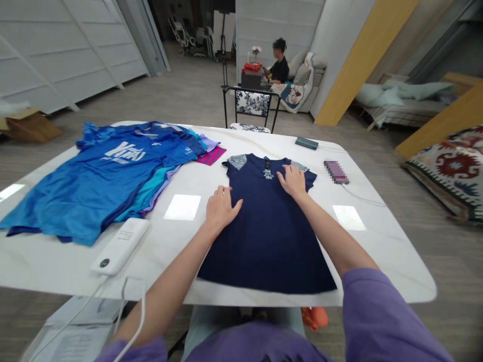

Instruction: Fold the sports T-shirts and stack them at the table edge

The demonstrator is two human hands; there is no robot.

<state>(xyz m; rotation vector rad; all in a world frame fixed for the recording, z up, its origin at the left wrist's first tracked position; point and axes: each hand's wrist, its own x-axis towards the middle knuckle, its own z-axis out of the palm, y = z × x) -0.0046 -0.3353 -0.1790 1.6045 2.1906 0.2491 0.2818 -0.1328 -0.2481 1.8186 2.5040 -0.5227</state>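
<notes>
A navy T-shirt [267, 236] with grey patterned sleeves lies spread flat on the white table [392, 251], collar away from me and hem near the front edge. At its left side, my left hand [222, 207] rests palm down by the edge of the cloth, thumb out and fingers apart. Higher up, my right hand [292, 180] lies on the shirt below the right shoulder, its fingers stretched toward the collar. Neither hand grips the fabric. Left of the shirt is a pile of jerseys with a blue jersey [109, 176] on top.
A white power bank [123, 245] with a cable lies at the front left. A dark green case [306, 143] and a phone [336, 172] on a cable lie at the right. Behind the table stands a chair [252, 103]; farther back a person [278, 65] sits by a sofa.
</notes>
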